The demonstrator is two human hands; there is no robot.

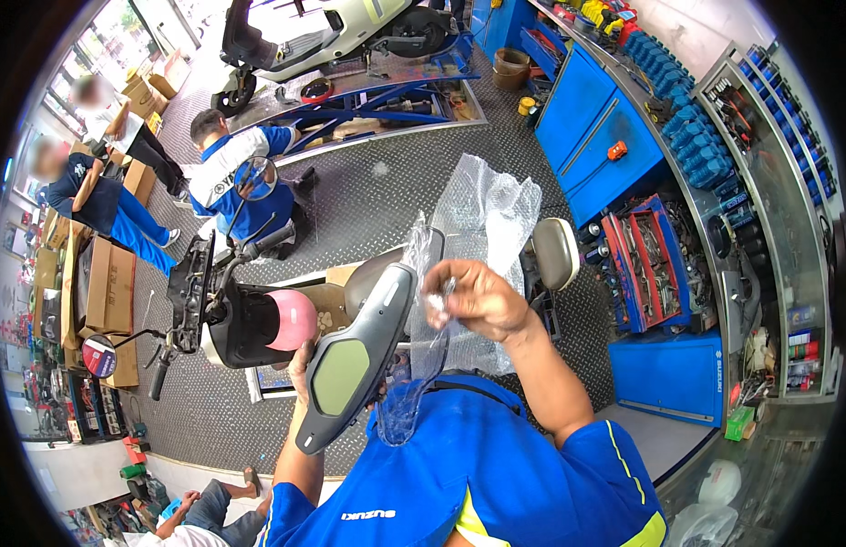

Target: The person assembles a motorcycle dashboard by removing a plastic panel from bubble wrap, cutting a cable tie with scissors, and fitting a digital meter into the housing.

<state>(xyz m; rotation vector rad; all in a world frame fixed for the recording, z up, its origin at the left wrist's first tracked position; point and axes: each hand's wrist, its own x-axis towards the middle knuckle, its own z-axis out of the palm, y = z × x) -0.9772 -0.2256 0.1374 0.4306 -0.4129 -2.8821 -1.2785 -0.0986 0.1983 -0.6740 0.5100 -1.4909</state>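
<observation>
My left hand [301, 372] holds a dark grey scooter instrument panel [379, 314] from its left side and underneath; most of that hand is hidden behind it. The panel is long and tapered, with a greenish display window [341, 378] facing up. At the panel's right edge, my right hand [485, 299] is closed in a pinch on crumpled clear plastic film [441, 294]. More of the film [414, 397] hangs beside the panel, close to my blue shirt. Beneath my right hand, a sheet of bubble wrap [482, 205] is spread over the rear of the scooter.
A partly dismantled scooter [245, 319] with a pink part stands ahead. A co-worker [232, 173] crouches beyond it, near a blue lift [377, 114] bearing another scooter. At right are blue cabinets [587, 128] and a red-and-blue toolbox [649, 255]. Other people stand at far left.
</observation>
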